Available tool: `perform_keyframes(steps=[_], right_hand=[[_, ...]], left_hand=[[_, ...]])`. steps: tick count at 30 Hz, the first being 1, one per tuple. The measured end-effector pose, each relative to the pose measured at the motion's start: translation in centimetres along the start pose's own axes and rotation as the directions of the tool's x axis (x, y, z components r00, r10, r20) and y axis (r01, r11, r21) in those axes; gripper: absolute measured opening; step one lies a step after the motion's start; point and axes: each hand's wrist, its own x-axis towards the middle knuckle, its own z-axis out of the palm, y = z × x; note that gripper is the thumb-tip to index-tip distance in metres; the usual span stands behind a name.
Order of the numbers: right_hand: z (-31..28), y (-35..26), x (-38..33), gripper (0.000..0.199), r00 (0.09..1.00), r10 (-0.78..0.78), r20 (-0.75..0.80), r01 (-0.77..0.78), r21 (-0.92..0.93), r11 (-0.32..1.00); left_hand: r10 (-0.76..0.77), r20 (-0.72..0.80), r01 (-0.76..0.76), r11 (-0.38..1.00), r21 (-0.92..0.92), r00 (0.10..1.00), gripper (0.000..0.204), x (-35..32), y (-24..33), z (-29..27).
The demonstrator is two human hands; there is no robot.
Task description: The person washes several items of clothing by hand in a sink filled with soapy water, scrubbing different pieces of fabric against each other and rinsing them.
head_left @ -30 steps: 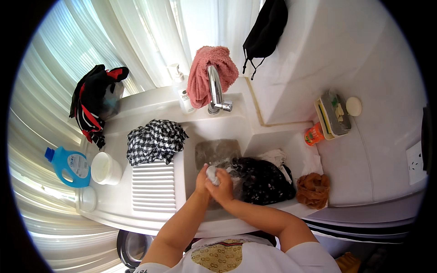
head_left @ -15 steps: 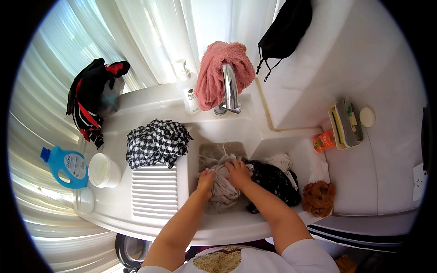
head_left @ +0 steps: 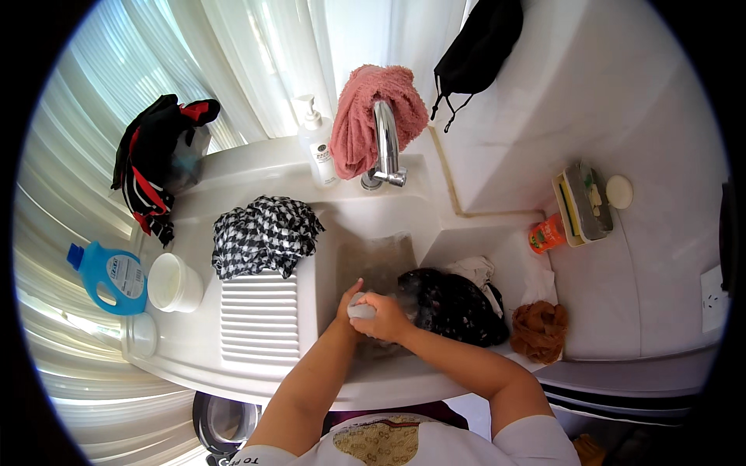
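Both hands meet over the basin of the white sink (head_left: 435, 203), close to its front edge. A pale, bunched cloth (head_left: 360, 306) shows between them as a small, tight lump. My right hand (head_left: 386, 317) is wrapped round it. My left hand (head_left: 349, 307) presses against it from the left, fingers closed and partly hidden. Below the hands lies murky water (head_left: 379, 262). Touching the water on the right is a wet black garment with small light spots (head_left: 458, 309). A whitish cloth (head_left: 475, 271) lies behind that garment.
Left of the basin, a black-and-white houndstooth cloth (head_left: 266, 233) partly covers the ribbed washboard (head_left: 259, 320). A white tub (head_left: 176, 284) and blue detergent bottle (head_left: 115, 278) stand farther left. The tap (head_left: 386, 140) carries a pink towel (head_left: 359, 128). A brown cloth (head_left: 539, 332) sits right.
The pale cloth, spread between both hands at the water, is now gathered into a tight lump. My hands have come together nearer the front edge. The view has shifted slightly.
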Motion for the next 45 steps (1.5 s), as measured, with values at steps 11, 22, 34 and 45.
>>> perform_keyframes(steps=[11,22,34,45], right_hand=[[4.8,-1.8,-0.9,0.022,0.808,-0.434,-0.399,0.348,-0.272,0.897],[5.4,1.7,1.4,0.021,0.771,-0.273,-0.575,0.240,-0.135,0.961],[1.2,11.2,3.0,0.032,0.996,0.008,-0.094,-0.079,-0.789,0.609],[1.6,0.3,-0.6,0.019,0.772,-0.604,-0.200,0.550,-0.268,0.791]], left_hand=[[0.328,-0.082,-0.330,0.944,-0.021,0.941,0.034,-0.9,-1.4,3.9],[0.367,-0.108,-0.370,0.929,-0.012,0.924,0.034,-0.9,-1.4,4.5],[0.442,-0.814,-0.055,0.888,0.457,0.377,0.050,2.2,-1.8,-1.0],[0.503,-0.024,-0.472,0.824,0.314,0.864,0.023,0.6,-3.2,2.2]])
